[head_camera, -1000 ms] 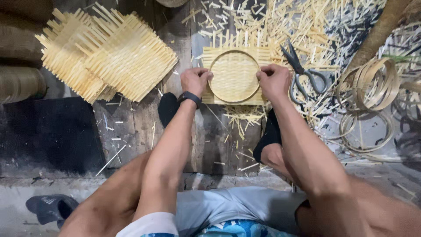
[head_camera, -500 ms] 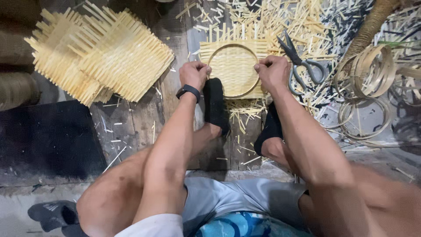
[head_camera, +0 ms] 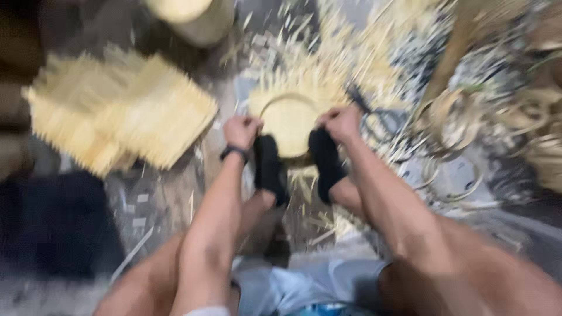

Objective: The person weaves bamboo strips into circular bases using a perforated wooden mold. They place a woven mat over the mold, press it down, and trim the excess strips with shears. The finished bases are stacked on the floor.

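Observation:
The picture is motion-blurred. A pale woven bamboo mat with a round hoop pressed on it (head_camera: 291, 120) lies on the floor ahead of me. My left hand (head_camera: 241, 131), with a dark band on its wrist, grips the hoop's left rim. My right hand (head_camera: 339, 123) grips the right rim. Both of my feet in black socks (head_camera: 270, 167) press on the near edge of the mat, between my hands.
A stack of woven bamboo mats (head_camera: 120, 114) lies to the left. Scissors (head_camera: 374, 120) and loose bamboo strips lie right of the mat. Several bamboo hoops (head_camera: 453, 126) sit further right. A round container (head_camera: 187, 17) stands at the top.
Both feet have moved forward onto the near edge of the mat. My hands stay on the hoop's rim. The view has shifted and blurred.

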